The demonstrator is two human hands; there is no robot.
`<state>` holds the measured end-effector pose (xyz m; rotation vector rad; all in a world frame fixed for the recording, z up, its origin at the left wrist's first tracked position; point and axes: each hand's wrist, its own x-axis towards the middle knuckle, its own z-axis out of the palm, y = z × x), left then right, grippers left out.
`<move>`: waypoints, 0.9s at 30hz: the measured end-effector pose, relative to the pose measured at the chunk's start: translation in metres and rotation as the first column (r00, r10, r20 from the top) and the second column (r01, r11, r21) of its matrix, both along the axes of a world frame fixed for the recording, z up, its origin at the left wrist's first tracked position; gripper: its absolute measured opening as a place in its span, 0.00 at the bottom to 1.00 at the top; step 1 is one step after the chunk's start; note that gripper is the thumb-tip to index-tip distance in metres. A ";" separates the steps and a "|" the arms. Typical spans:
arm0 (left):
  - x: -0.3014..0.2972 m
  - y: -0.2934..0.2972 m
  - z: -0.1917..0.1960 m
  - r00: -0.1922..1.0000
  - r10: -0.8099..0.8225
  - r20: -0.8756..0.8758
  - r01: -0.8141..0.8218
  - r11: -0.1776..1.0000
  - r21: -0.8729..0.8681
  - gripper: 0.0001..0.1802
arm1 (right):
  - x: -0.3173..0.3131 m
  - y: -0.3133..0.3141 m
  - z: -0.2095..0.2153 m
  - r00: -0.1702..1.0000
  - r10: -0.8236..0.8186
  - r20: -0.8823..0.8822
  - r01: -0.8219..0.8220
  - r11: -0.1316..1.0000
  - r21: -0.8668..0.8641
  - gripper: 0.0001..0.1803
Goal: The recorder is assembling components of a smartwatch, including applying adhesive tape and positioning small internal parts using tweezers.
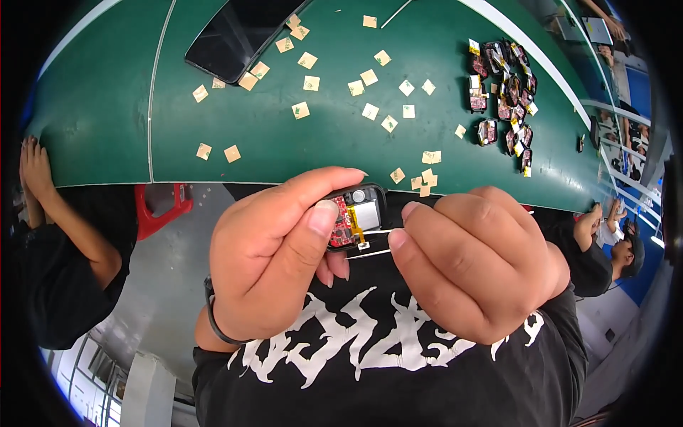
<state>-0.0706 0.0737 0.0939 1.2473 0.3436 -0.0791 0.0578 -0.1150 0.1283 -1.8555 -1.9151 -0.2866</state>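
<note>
A wide view is taken from head height, close above the left hand (pixel 267 260) and right hand (pixel 484 263), and aimed down at them; the table (pixel 235 121) is seen beyond, the shirt (pixel 427 402) nearer.

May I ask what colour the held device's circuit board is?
The circuit board is red, in the head view.

1. Big jagged white letters (pixel 365 352) cross the front of the black shirt (pixel 398 398), beside the near edge of the table (pixel 249 128); partly covered, their wording is unclear.
2. Small green print marks beige paper squares (pixel 311 83) scattered between the table's far and near edges; it is too small to read.
</note>
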 end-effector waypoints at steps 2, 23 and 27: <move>-0.001 0.000 -0.001 1.000 0.004 0.023 -0.003 1.000 -0.012 0.17 | 0.000 -0.001 -0.001 1.000 0.012 -0.023 -0.012 1.000 0.015 0.17; -0.001 -0.003 -0.003 1.000 0.005 -0.016 -0.005 1.000 -0.008 0.17 | 0.009 -0.005 -0.006 0.975 0.097 -0.201 -0.107 0.993 -0.040 0.14; -0.002 -0.001 -0.003 1.000 -0.016 -0.019 0.016 1.000 0.003 0.16 | 0.010 -0.006 -0.005 0.977 0.100 -0.190 -0.109 0.993 -0.036 0.14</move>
